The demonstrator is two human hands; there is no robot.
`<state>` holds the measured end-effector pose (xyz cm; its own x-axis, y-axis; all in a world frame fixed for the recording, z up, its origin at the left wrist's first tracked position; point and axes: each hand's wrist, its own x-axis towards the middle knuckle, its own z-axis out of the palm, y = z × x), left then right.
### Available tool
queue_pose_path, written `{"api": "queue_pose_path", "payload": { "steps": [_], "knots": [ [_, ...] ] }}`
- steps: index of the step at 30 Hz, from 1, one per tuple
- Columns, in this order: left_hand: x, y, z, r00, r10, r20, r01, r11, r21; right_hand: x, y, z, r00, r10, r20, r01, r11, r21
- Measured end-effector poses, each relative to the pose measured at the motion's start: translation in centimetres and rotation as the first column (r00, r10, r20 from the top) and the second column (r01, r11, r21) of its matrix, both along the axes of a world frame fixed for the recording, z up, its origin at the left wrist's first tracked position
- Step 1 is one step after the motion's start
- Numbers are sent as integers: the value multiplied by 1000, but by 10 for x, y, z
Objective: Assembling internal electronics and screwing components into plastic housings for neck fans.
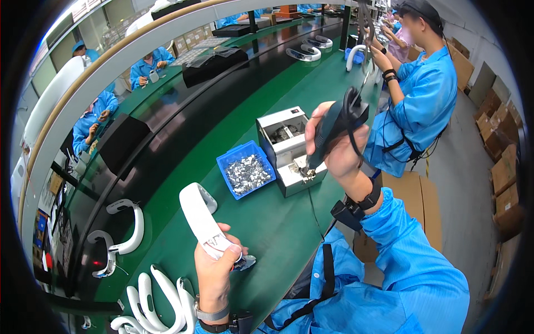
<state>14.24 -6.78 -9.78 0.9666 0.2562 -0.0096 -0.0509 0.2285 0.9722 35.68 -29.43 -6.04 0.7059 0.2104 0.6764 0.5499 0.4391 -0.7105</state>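
In my left hand (214,273) is a white curved neck-band-shaped housing (199,217), gripped near its lower end. Thin wires and a small dark part show at that end, beside my thumb. My right hand (346,156) is wrapped round a black electric screwdriver (331,131) with a cord looping off its top. Its tip points down at the front of a grey-and-black screw feeder box (267,138), close to the small metal outlet; whether it touches cannot be made out. Left of the feeder stands a blue tray (224,170) full of small metal parts.
White curved housings (172,295) lie grouped at the lower left, others (133,231) on the belt (183,167). A co-worker in blue (425,83) stands at the far right of the green bench (278,239). A cardboard box (411,195) sits beside my right arm.
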Motion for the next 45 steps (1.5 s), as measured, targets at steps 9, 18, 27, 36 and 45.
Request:
{"api": "queue_pose_path", "payload": {
  "steps": [9,18,27,36,45],
  "knots": [
    [0,-7,-8,996,69,49,-65,995,-73,-2,-7,-19,997,-50,-57,47,997,-55],
    [1,-7,-7,995,94,20,-93,996,-11,0,-6,-41,998,-51,-38,50,998,-34],
    [-1,-6,-8,996,91,13,-90,996,-27,-6,-5,-37,996,-66,-58,61,995,-80],
    [0,-5,-6,996,86,20,-85,996,-29,-5,-4,-34,995,-101,-14,100,993,-56],
    [0,-3,-4,997,69,30,-66,993,-102,12,1,-31,994,-77,-83,69,993,-97]
  ]
}}
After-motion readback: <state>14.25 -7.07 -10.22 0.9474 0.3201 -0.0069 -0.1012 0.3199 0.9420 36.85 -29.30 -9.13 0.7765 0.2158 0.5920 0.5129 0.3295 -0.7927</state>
